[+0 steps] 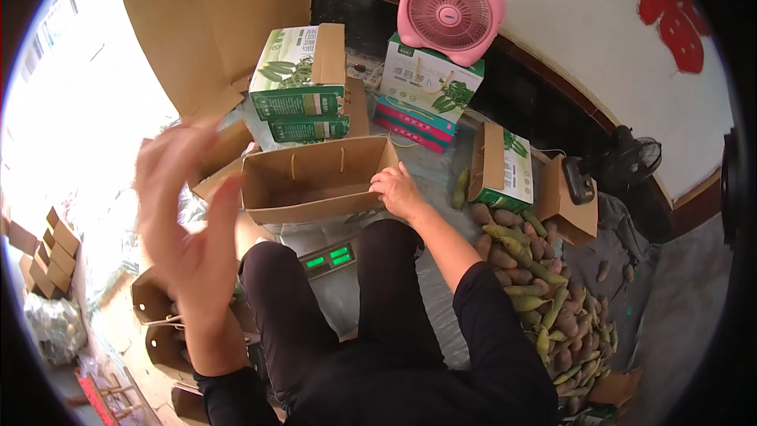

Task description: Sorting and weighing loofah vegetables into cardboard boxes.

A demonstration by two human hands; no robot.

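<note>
An open-topped brown cardboard box (323,211) with yellowish cord loops inside stands in front of my knees, its inside bare. My right hand (398,191) grips its right end, fingers over the rim. Raised at the left, nearer the camera, my left hand (185,221) is partly blurred; its thumb and fingers are apart and hold nothing. Between my knees shows a digital scale's lit green display (328,259), just below the box. Whether the box rests fully on the scale is hidden.
A heap of long green and reddish-brown root vegetables (544,292) lies at my right. Beyond it are a printed box (505,166) and a small black fan (631,156). Further back, printed cartons (300,99) stand near a pink animal-shaped fan (449,16). More open boxes (162,355) line my left.
</note>
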